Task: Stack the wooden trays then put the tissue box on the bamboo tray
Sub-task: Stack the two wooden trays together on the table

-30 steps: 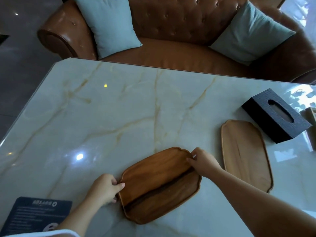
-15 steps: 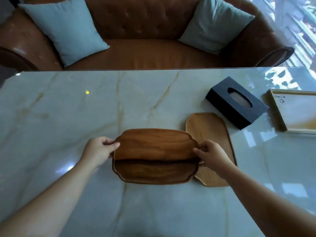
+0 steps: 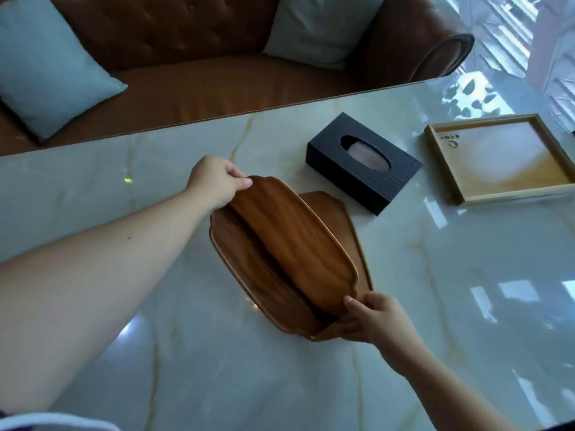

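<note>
A dark scalloped wooden tray (image 3: pixel 280 253) is held by both hands above the marble table (image 3: pixel 435 306), tilted. My left hand (image 3: pixel 217 178) grips its far end. My right hand (image 3: pixel 370 315) grips its near end. Under it lies a lighter wooden tray (image 3: pixel 336 213), mostly covered, with only its right side and far end showing. A black tissue box (image 3: pixel 361 163) with an oval opening stands just beyond the trays. The square bamboo tray (image 3: pixel 504 157) rests at the table's right, with nothing in it.
A brown leather sofa (image 3: pixel 202 79) with two pale blue cushions (image 3: pixel 46 76) runs along the table's far edge. Bright window glare falls on the table's right corner.
Both hands have carried the dark tray to the right and turned it lengthwise, so it now covers most of the lighter tray. The camera has swung right, showing the whole bamboo tray.
</note>
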Demonstrator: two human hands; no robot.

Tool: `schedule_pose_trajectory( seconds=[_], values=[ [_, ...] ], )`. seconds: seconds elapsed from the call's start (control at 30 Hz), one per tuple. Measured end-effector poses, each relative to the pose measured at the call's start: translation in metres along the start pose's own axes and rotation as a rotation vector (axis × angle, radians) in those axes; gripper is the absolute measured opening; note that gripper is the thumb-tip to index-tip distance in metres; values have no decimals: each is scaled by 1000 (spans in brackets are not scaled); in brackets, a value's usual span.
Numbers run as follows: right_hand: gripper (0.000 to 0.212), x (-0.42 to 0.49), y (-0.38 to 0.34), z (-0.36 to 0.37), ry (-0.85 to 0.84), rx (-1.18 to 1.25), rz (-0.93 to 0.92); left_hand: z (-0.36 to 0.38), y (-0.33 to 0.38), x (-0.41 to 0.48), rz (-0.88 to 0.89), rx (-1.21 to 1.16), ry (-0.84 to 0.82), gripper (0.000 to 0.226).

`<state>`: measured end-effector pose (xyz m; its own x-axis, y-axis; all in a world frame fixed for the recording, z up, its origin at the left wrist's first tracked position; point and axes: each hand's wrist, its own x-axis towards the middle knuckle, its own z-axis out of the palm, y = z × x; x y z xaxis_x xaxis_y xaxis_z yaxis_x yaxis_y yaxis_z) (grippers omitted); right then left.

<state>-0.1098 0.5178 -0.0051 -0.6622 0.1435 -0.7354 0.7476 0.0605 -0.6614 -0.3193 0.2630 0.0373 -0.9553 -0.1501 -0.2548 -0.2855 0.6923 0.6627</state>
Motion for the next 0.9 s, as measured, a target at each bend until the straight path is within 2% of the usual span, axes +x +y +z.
schedule_pose_trajectory(
  seconds=[0.27, 0.57, 0.9],
  values=[
    [31, -5, 33, -3, -41, 173, 109, 64, 53, 15, 113, 170, -119, 20],
    [27, -5, 42, -8, -68, 163, 158, 108, 60, 18, 144, 249, -148, 24],
    [35, -5, 40, -9, -66, 125, 204, 123, 57, 28, 166, 271, -185, 23]
  ],
)
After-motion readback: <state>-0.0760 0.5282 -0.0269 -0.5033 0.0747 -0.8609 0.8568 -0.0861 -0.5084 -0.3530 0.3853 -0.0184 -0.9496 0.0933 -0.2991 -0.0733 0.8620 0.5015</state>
